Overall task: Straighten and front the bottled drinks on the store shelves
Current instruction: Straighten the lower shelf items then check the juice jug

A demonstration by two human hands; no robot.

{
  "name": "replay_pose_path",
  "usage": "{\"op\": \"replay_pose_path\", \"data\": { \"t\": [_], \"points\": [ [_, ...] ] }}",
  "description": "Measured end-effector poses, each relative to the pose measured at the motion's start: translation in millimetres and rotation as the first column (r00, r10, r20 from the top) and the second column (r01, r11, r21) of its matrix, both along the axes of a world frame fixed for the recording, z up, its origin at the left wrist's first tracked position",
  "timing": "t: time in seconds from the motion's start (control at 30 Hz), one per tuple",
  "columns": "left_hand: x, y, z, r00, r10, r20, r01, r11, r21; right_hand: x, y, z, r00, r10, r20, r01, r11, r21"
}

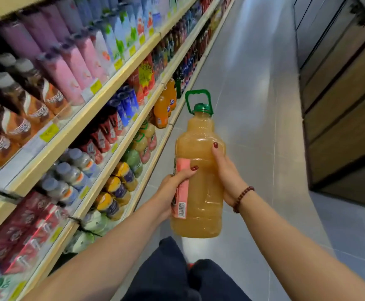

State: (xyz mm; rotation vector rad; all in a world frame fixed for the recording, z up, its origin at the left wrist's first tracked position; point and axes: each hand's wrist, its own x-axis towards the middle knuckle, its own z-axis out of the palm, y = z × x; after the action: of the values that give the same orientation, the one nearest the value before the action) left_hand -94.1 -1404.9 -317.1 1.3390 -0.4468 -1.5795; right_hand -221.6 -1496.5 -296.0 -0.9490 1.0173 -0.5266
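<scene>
**Big juice bottle held in both hands, off the shelf**

I see the juice bottle [201,192] upright at the centre of my view, out over the aisle floor [253,105] and clear of the shelves [75,119], which run from 7 to 12 o'clock. The left hand [170,192] grips its pink-labelled side from 9 o'clock, thumb across the front. The right hand [228,172] wraps round the other side from 3 o'clock (beaded bracelet [242,198] on that wrist). The green cap [202,107] points to 12 o'clock.

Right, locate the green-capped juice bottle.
Head view, centre: juice bottle held upright between left hand and right hand, over the aisle floor, right of the shelves.
</scene>
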Motion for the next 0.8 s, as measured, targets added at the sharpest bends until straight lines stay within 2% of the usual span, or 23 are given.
{"op": "replay_pose_path", "data": {
  "t": [0.23,0.5,0.7,0.8],
  "points": [
    [43.1,-136.2,-18.8,0.999,-0.016,-0.045,0.015,1.0,-0.017,40.5,-134.4,-11.1,1.0,-0.008,-0.017,0.008,1.0,-0.025],
    [86.8,-276.8,-23.6,0.995,0.04,-0.095,-0.04,0.999,0.007,82.4,-274.3,-11.3,0.999,-0.003,-0.054,0.002,1.0,-0.021],
    [101.2,-356.8,-32.5,0.986,0.15,-0.069,-0.144,0.986,0.079,109.4,-369.8,-18.6,0.996,0.057,-0.063,-0.053,0.997,0.061],
    [104.7,-394.7,-38.1,0.978,0.18,-0.103,-0.178,0.983,0.035,120.9,-417.9,-26.5,0.989,0.132,-0.069,-0.126,0.988,0.084]
  ]
}}
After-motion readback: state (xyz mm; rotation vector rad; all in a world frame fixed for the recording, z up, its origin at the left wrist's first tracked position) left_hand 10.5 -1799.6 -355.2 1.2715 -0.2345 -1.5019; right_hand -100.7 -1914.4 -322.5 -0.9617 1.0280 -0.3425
